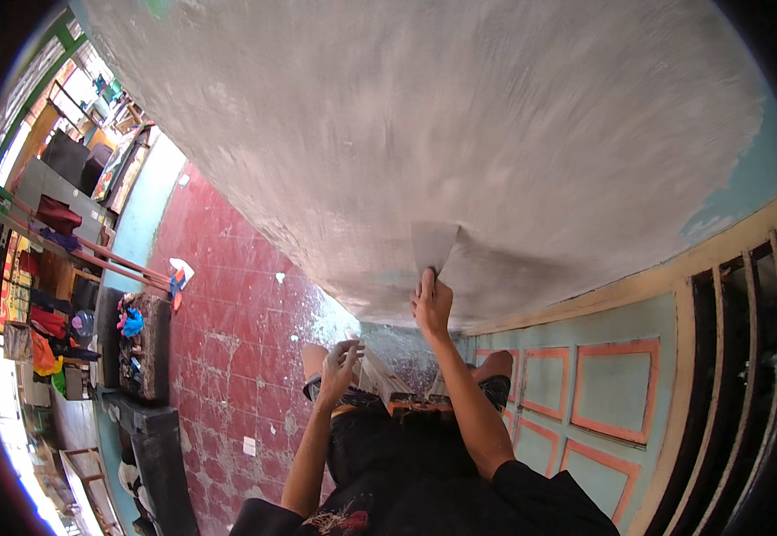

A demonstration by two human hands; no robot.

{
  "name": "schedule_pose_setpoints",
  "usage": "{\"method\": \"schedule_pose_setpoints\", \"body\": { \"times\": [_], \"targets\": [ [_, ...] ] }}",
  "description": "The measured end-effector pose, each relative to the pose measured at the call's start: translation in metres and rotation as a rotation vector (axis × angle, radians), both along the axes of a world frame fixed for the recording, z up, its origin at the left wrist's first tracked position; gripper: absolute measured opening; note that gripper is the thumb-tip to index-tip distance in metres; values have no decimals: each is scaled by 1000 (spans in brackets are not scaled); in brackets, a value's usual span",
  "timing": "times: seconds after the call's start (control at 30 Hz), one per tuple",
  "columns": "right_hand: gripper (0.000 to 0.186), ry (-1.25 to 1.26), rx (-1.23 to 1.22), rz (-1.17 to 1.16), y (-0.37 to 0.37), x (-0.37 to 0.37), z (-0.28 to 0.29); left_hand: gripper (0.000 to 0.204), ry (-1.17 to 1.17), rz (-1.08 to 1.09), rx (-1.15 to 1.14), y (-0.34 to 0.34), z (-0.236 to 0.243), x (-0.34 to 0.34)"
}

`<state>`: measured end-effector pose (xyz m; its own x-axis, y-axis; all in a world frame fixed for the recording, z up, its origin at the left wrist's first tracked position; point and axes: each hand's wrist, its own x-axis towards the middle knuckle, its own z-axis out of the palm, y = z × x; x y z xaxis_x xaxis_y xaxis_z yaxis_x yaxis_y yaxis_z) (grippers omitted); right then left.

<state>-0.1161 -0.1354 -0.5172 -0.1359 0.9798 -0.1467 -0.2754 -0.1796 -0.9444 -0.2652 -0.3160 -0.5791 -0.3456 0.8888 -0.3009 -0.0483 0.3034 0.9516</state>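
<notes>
My right hand (431, 304) grips a wide, flat putty knife (433, 239), its blade lying against a grey, roughly coated wall (406, 107) with patches of light blue at its edges. My left hand (342, 362) is lower and to the left, off the wall, with its fingers loosely bent and apart and nothing visible in them. My knees and shoes are below, on either side of what looks like a wooden ladder or stand (379, 380).
Red floor tiles (227, 295) with white debris lie to the left, beside a railing (111, 256), a dark ledge (142, 375) and cluttered items (53, 357). A pale green door (612, 390) and a barred window (737, 375) are at the right.
</notes>
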Motion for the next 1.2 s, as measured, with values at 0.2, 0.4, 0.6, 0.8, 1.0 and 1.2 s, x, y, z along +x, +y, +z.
{"method": "schedule_pose_setpoints", "body": {
  "times": [0.2,0.4,0.6,0.8,1.0,1.2],
  "targets": [
    [48,-656,371,-10,7,28,-22,30,-26,25,33,-2,-2,0],
    [37,-1122,637,92,18,10,3,28,8,114,93,-7,8,-4],
    [41,-1325,774,233,26,-54,33,27,39,175,75,-13,13,-11],
    [43,-1108,625,282,13,-65,38,27,-24,248,69,-21,19,-13],
    [55,-801,588,35,4,-40,5,32,13,215,151,8,32,-21],
    [51,-71,-36,338,-12,-79,-22,38,214,242,283,133,99,-32]
  ]
}}
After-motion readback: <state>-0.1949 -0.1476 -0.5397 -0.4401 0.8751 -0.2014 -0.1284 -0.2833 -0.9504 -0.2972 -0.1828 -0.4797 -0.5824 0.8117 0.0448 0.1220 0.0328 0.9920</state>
